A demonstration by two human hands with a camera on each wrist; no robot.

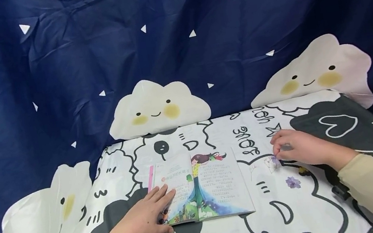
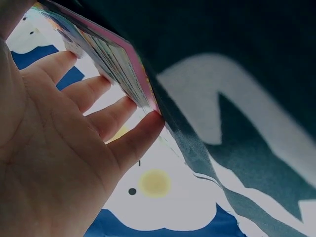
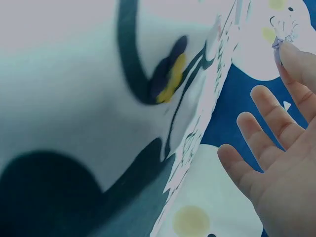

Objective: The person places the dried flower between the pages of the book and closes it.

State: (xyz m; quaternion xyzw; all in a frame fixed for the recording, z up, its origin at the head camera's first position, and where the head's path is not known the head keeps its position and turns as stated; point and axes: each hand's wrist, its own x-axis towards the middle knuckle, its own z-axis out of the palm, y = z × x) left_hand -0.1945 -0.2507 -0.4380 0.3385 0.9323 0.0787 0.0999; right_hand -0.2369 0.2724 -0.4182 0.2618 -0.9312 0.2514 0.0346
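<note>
An open illustrated book point(image 1: 219, 184) lies on the patterned cloth, a long-haired figure drawn across its two pages. My left hand point(image 1: 140, 217) rests on the left page with fingers spread; in the left wrist view its fingertips point(image 2: 129, 102) lie along the book's edge. To the right of the book, my right hand point(image 1: 297, 147) pinches a small pale-purple dried flower point(image 3: 277, 43) between thumb and index finger, the other fingers held apart. A purple flower point(image 1: 293, 182) and a yellow-and-dark flower point(image 3: 172, 79) lie on the cloth below this hand.
A thin pale sprig point(image 1: 253, 171) lies by the book's right edge. The black-and-white cloth point(image 1: 234, 231) covers the surface under everything. Behind it hangs a dark blue curtain point(image 1: 176, 53) printed with smiling clouds. A small black object point(image 1: 340, 192) sits by the right sleeve.
</note>
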